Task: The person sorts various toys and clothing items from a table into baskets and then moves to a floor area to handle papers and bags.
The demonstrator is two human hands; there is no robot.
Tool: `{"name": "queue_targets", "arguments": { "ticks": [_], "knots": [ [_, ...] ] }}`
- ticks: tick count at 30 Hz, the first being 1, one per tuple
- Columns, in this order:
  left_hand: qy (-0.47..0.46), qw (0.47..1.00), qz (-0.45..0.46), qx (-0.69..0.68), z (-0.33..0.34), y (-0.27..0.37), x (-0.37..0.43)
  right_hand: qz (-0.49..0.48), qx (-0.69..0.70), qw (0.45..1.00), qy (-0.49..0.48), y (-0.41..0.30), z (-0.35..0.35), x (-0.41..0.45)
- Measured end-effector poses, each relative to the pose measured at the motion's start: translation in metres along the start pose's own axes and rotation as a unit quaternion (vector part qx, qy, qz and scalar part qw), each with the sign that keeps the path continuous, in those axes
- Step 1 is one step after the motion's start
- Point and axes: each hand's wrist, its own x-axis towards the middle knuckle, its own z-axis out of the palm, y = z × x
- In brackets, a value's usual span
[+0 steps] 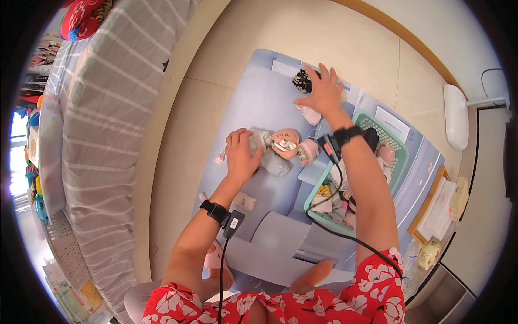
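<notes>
My right hand [323, 91], fingers spread, is over the far part of a blue-grey mat, beside a black-and-cream patterned cloth bundle [302, 81]. A pale pink cloth bundle [311, 115] lies under its thumb side. My left hand [242, 156] rests with curved fingers at a pale grey-green rolled cloth [259, 139]; whether it grips the cloth is hidden. To its right are a peach rolled cloth with lettering [285, 142], a pink-and-green roll [308, 152] and a light grey roll [275, 164]. A small beige bundle [245, 201] lies nearer me.
A green plastic basket [400, 162] of mixed small cloth items stands on the mat's right side, under my right forearm. A bed with a grey striped cover [101, 162] runs along the left. At the right are a wood-edged tray [425, 206] and a white lamp [456, 117].
</notes>
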Motion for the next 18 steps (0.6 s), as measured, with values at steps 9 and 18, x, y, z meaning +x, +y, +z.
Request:
{"name": "queue_targets", "arguments": {
  "ticks": [9,18],
  "knots": [
    [-0.106,0.994,-0.003,0.031,0.021,0.012,-0.017,0.053,-0.05,0.984,-0.16,0.016,0.024,-0.003],
    [-0.187,0.982,-0.009,0.027,0.003,0.01,-0.061,-0.057,0.016,0.98,-0.192,-0.024,0.026,-0.093]
  ]
}}
